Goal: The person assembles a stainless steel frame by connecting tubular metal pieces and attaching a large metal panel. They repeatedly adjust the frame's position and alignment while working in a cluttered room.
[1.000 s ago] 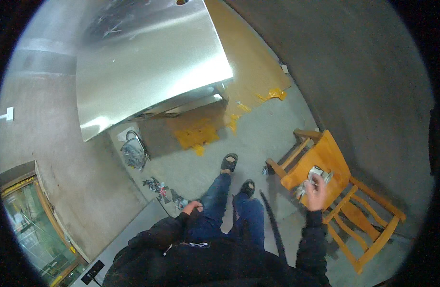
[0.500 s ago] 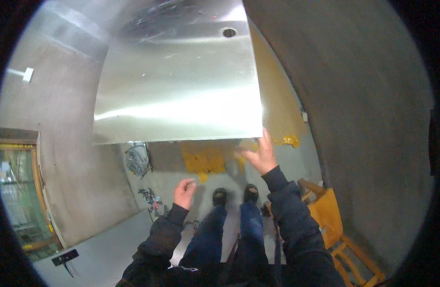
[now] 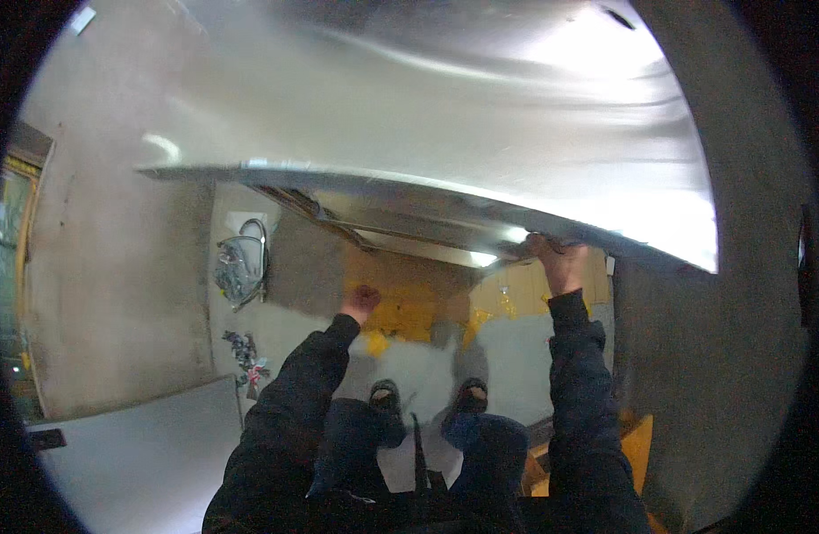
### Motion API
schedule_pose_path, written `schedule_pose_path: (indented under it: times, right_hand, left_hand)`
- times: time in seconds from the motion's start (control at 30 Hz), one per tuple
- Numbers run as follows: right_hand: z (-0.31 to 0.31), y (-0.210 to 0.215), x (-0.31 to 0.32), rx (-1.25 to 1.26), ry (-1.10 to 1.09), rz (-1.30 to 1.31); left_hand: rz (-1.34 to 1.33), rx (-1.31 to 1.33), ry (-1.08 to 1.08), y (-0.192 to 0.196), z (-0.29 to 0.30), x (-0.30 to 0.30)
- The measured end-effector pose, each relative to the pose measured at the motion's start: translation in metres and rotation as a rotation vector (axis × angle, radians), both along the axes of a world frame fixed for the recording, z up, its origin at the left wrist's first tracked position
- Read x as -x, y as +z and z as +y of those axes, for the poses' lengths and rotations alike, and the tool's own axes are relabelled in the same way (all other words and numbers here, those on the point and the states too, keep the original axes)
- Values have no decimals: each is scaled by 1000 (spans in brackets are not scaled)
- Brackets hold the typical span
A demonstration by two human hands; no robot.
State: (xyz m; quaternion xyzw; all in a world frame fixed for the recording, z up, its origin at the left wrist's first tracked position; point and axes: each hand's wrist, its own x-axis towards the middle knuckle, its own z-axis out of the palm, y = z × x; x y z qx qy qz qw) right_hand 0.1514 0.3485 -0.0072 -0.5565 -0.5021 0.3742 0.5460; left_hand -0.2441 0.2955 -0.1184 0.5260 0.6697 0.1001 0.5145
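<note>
Plainly, at the far left a window [image 3: 7, 214] is set into the grey wall [image 3: 125, 267]; below it a pale grey panel [image 3: 147, 449] is marked by a black fitting [image 3: 46, 439]. Next, a grey bag [image 3: 236, 267] and dark scraps [image 3: 247, 354] touched with red are seen on the floor. The left hand [image 3: 361, 303] is held low in front of the metal table [image 3: 445, 116], apart from it; its fingers are curled together, though whether anything is enclosed cannot be told through the blur. Beyond it, brown sheeting patched with yellow tape [image 3: 401, 311] is spread under the table, whose shiny top is stretched across the upper view. The right hand [image 3: 563, 262] is raised to the table's near edge; its fingers are partly hidden there, so their grip cannot be told. Lower right, a wooden chair [image 3: 639, 445] is partly covered by the sleeve.
</note>
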Motion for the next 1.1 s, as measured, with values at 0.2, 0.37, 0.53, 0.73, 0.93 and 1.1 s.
schedule_pose_path:
  times: [0.2,0.37,0.53,0.73,0.93,1.1]
  right_hand:
    - [17,22,12,-284,-1,203]
    - [19,39,3,-311,-54,51]
    - [18,58,8,-217,-47,94]
    - [26,50,-15,-208,-73,58]
    - [16,58,-24,-221,-143,19]
    - [13,75,32,-172,-115,3]
  left_hand:
    - [420,-385,-229,-137,55,34]
    - [422,-684,-225,-139,128,0]
    - [578,-729,-232,-146,175,-25]
    - [398,-758,-226,-198,196,-7]
    - [262,-754,-381,-180,61,4]
    - [697,-574,2,-272,-16,107]
